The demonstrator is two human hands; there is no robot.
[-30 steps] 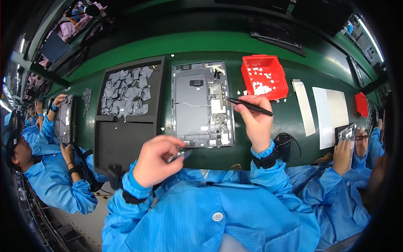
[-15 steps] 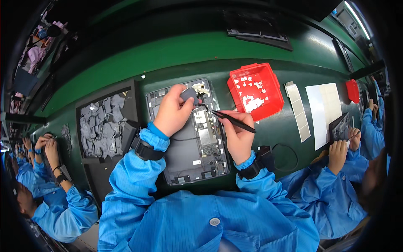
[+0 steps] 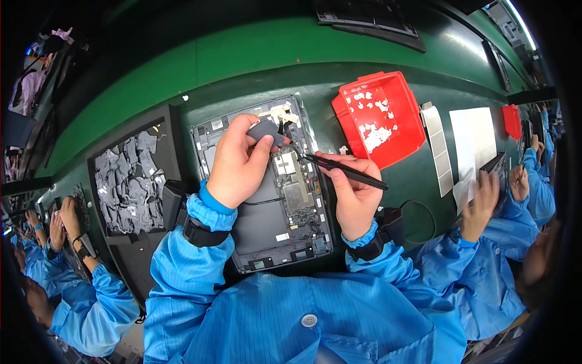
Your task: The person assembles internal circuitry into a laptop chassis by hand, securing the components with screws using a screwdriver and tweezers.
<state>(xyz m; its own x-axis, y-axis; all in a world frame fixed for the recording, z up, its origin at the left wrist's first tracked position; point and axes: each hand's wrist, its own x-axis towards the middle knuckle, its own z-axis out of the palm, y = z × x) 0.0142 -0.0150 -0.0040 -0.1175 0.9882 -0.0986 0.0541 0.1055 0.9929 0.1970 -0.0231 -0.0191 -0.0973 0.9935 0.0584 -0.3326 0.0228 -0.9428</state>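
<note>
My left hand (image 3: 237, 159) is closed on a dark grey flat piece (image 3: 265, 131), pinched between thumb and fingers over the upper part of an opened tablet-like device (image 3: 257, 227). What the piece is, I cannot make out. In my right hand (image 3: 357, 200) is a pair of black tweezers (image 3: 351, 172), its tips pointing left over the circuit board (image 3: 297, 194) along the device's right side. Whether the tips grip anything is too small to tell. A black cable crosses the device's dark grey interior.
Right of the device stands a red bin (image 3: 412, 136) with small white bits. A black tray (image 3: 176, 136) at left holds torn grey pieces (image 3: 130, 182). A pale strip (image 3: 438, 148) and white sheets (image 3: 464, 136) lie at right. Co-workers' hands (image 3: 482, 203) are close by.
The view has shifted slightly. The left hand still holds the grey piece, and the tweezers remain over the board. At right, a co-worker's hand has risen toward the white sheets.
</note>
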